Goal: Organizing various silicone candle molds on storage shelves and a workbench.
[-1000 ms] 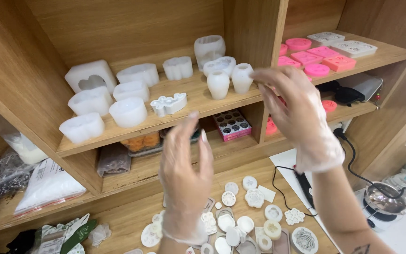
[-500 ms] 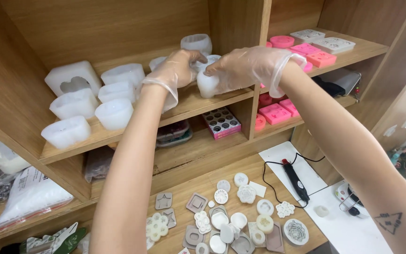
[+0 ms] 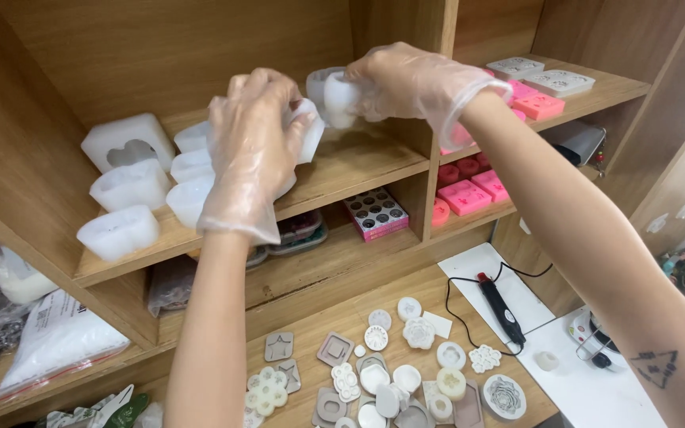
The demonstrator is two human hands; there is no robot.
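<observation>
You are mid-pick at the upper shelf [image 3: 358, 170]: your right hand [image 3: 410, 83] grasps a small white mould [image 3: 338, 99], your left hand [image 3: 255, 150] closes on another white mould [image 3: 307, 135], so lift both clear carefully.

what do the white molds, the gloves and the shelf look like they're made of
White molds: likely silicone, milky, matte, soft rounded edges. Gloves on the left hand and right hand: thin clear plastic film, wrinkled and loose. Shelf: wood or wood-look board, visible grain.
</observation>
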